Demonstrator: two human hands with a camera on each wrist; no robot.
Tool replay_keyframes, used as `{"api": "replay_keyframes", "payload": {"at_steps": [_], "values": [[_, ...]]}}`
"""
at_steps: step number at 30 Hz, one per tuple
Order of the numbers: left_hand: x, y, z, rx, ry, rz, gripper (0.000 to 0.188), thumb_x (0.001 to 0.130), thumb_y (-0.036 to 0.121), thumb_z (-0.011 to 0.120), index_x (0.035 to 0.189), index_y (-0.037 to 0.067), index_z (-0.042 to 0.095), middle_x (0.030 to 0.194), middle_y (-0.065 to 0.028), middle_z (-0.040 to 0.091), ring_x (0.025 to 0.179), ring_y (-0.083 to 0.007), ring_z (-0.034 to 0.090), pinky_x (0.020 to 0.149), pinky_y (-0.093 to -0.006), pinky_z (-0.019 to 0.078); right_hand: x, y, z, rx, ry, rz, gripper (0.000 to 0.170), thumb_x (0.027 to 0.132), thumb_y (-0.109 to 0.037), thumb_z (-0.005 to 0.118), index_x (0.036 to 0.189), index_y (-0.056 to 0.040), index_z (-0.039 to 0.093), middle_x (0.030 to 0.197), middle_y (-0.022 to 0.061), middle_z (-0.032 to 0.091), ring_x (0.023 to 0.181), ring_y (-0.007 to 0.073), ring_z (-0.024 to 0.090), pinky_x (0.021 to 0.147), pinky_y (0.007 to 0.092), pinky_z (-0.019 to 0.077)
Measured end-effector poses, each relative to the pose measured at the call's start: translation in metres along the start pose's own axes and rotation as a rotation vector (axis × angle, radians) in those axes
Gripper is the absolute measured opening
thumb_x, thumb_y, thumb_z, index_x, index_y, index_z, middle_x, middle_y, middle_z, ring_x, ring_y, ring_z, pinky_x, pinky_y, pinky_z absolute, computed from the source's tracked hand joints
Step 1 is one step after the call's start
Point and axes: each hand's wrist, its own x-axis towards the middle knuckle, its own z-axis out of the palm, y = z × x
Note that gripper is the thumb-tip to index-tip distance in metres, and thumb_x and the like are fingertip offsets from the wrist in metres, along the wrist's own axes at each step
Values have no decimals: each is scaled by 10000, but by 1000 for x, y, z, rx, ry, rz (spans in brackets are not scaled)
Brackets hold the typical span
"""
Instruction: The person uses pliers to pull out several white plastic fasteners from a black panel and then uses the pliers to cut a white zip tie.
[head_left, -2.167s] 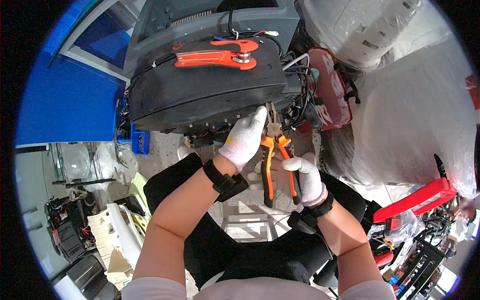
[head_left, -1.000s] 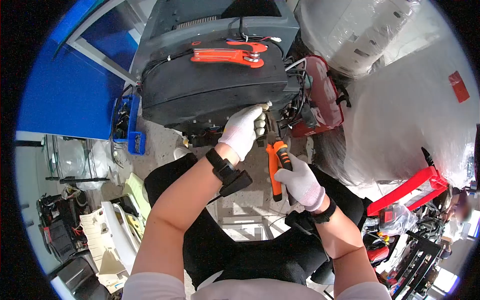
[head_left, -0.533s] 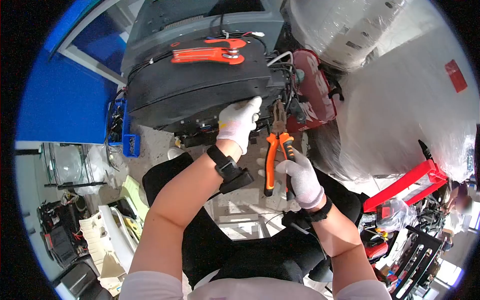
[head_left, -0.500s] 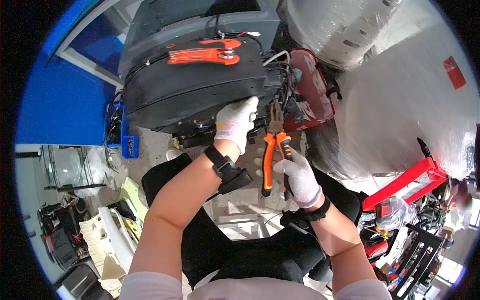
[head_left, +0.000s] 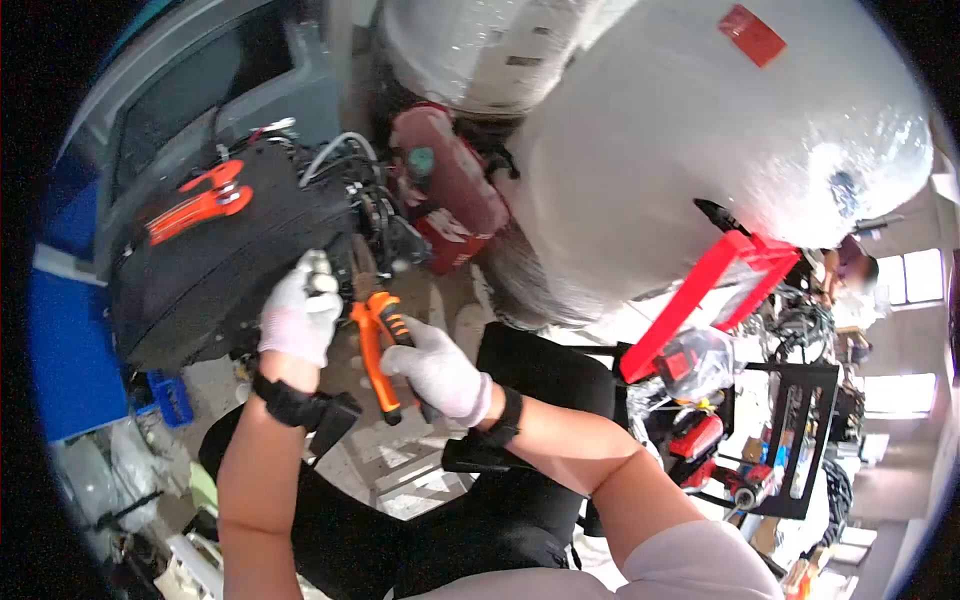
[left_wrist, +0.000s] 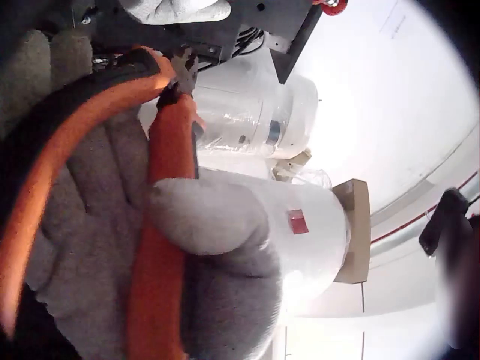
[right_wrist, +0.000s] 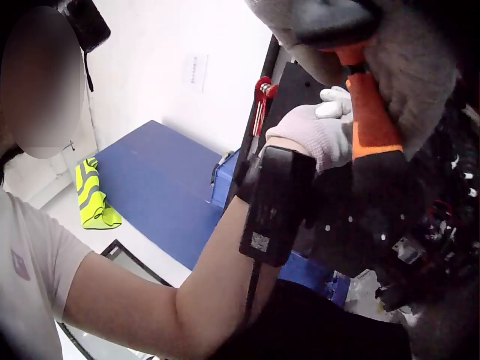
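My right hand (head_left: 440,370), in a white glove, holds combination pliers (head_left: 374,362) by their orange-and-black handles. The handles stand somewhat apart, and the metal jaws point up at cables by the right end of a black casing (head_left: 200,275). Close left of the jaws, my gloved left hand (head_left: 298,318) is at the casing's front edge with its fingers curled; I cannot tell what they hold. In the left wrist view, a gloved thumb lies over one pliers handle (left_wrist: 166,157). A red folding hex key set (head_left: 195,212) rests on the casing.
Dark cables (head_left: 375,210) bunch at the casing's right end, beside a red bag (head_left: 450,175). Large plastic-wrapped bundles (head_left: 650,150) stand behind. On the right is a red frame (head_left: 680,310); a small blue bin (head_left: 170,400) sits low on the left.
The head view has swung right, so everything sits further left in it. The right hand has closed more fully round the pliers, whose widely spread handles have come closer together.
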Motion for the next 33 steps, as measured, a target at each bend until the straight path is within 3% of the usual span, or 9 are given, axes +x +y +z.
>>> {"api": "replay_keyframes", "payload": {"at_steps": [2,5,8,10,12,14,20,31,33], "values": [[7,3,-10,-202,-143,-113,186,950,157,432,867,45,555,693,-27,566,514,-82,511,313,-188,347,1,-3,-2,-57,-1,20,291,738,-113,528,1003,9,533,751,50,593,613,108,552,526,242,436],[-5,0,6,-138,-47,-67,184,957,144,399,863,49,525,656,-4,521,501,-75,491,348,-183,378,1,-7,2,-48,44,26,326,740,-110,531,1041,11,511,732,43,574,612,117,559,540,251,449],[-2,-2,-8,-221,-358,-152,168,953,118,384,887,27,508,694,-18,514,537,-89,507,362,-187,391,5,-3,5,152,26,55,368,757,-49,503,1121,9,504,822,57,608,683,124,580,593,243,462],[6,-5,-17,-226,-417,-145,144,946,117,406,875,43,509,678,-2,499,514,-84,488,372,-194,396,6,-11,0,28,-36,65,408,774,-59,515,1172,19,468,882,83,607,792,187,624,684,286,502],[-2,-9,-9,-13,-173,17,131,933,141,437,853,87,527,659,11,482,491,-68,450,384,-172,343,20,9,-14,110,-52,32,412,767,-52,497,1165,48,462,907,102,602,820,197,622,722,291,502],[-14,-7,-4,-8,-88,-59,124,937,165,466,892,69,529,673,14,493,497,-66,448,386,-174,355,17,-6,-5,284,-140,114,520,737,3,431,1252,66,392,1021,143,578,923,256,603,882,336,467],[-34,-14,22,513,295,298,177,816,211,682,852,86,562,674,30,487,504,-55,435,395,-185,300,23,4,-18,305,-137,178,579,722,2,416,1296,53,355,1177,179,528,1036,282,569,926,367,445],[-24,-11,29,581,293,313,176,838,189,654,777,52,563,686,-17,562,509,-70,470,414,-183,333,15,0,-16,295,-198,235,667,694,-5,444,1342,36,287,1244,216,473,1092,353,531,963,487,424],[-22,-13,24,512,249,296,164,843,186,648,800,52,562,697,-16,558,515,-68,464,410,-182,326,12,0,-10,320,-169,219,599,713,6,443,1302,46,341,1173,192,530,1015,303,574,904,411,463]]}}
